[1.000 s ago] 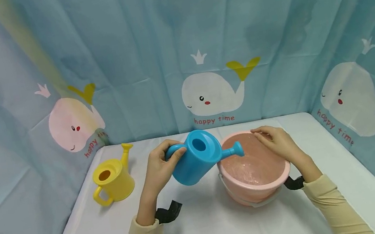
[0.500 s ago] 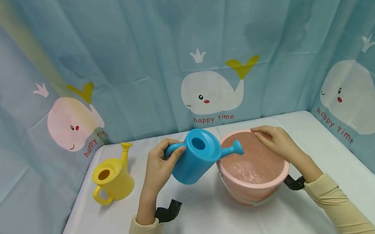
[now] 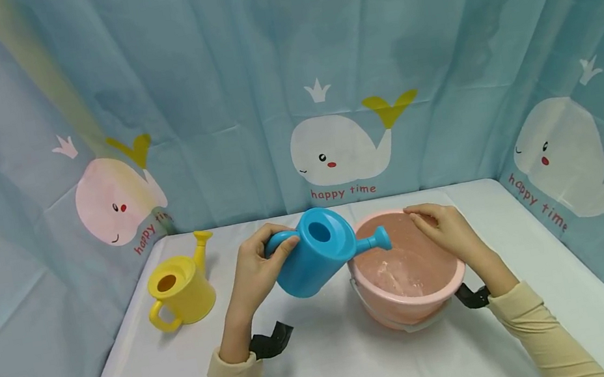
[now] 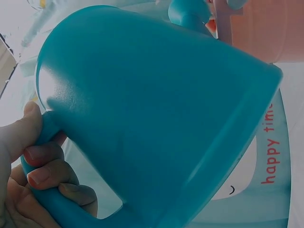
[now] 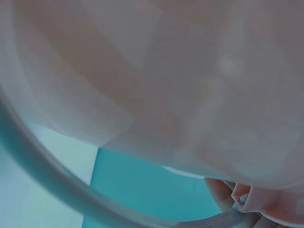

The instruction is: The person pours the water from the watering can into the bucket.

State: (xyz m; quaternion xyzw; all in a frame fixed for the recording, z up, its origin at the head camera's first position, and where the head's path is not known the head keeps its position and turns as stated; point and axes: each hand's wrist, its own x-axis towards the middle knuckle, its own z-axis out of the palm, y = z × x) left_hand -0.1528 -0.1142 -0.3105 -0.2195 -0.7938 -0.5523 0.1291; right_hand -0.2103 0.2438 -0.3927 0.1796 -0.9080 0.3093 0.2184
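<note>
My left hand (image 3: 258, 268) grips the handle of a blue watering can (image 3: 314, 262), holding it off the table. The can tips to the right, and its spout reaches over the pink bucket (image 3: 409, 303). Rippling clear water (image 3: 401, 275) shows inside the bucket. In the left wrist view, the fingers (image 4: 52, 173) curl round the can's handle. My right hand (image 3: 447, 228) holds the bucket's far right rim. In the right wrist view, the bucket wall (image 5: 166, 85) fills most of the picture, and only part of that hand shows beside the handle lug.
A yellow watering can (image 3: 182, 290) stands upright on the white table (image 3: 331, 375), left of my left hand. The bucket's pale carrying handle (image 3: 419, 327) hangs down at its front. A blue curtain (image 3: 228, 95) with whale prints closes off the back and sides.
The ripples in the bucket's water change shape. Both hands, the tilted blue watering can and the bucket stay almost where they were.
</note>
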